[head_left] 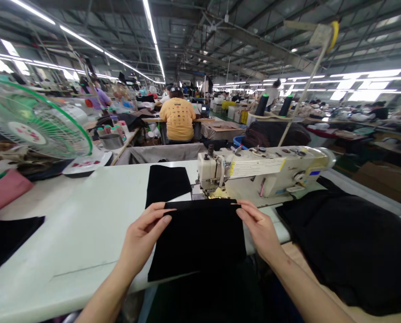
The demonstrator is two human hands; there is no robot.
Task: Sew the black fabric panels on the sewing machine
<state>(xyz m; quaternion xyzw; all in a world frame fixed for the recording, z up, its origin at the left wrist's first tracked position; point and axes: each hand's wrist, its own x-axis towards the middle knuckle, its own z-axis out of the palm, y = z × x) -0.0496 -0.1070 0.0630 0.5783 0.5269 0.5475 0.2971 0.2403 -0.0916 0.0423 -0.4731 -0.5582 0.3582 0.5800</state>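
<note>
A black fabric panel (200,237) hangs over the front edge of the pale sewing table, its top edge folded or layered. My left hand (146,231) pinches the top left corner between thumb and fingers. At the top right corner, my right hand (256,224) grips the same panel in a pinch. Just beyond the fabric stands a sewing machine (254,172), whose needle area is close to the panel's upper edge. Another black fabric piece (167,181) lies flat on the table behind my left hand.
A stack of black fabric (351,242) sits to the right. More black cloth (8,237) lies at the left edge, near a green fan (35,125). Dark thread cones (262,105) stand behind the machine. A person in a yellow shirt (177,117) sits ahead.
</note>
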